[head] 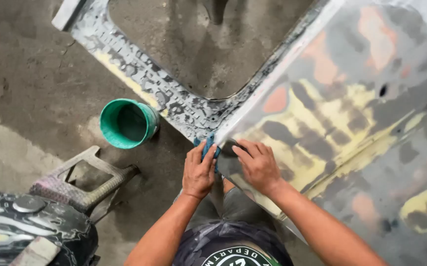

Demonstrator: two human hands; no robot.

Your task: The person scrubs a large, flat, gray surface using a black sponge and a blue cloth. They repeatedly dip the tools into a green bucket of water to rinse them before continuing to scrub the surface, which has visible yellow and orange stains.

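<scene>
In the head view, a blue cloth (207,147) is pressed by the left hand (198,171) against the lower edge of a sanded car door panel (351,123), its fingers closed over the cloth. The right hand (258,165) is laid just beside it on the panel, fingers bent onto a dark pad (229,148); whether the pad is gripped cannot be told. A green bucket (128,123) is seen on the concrete floor (21,98), left of the panel's window frame (139,74).
</scene>
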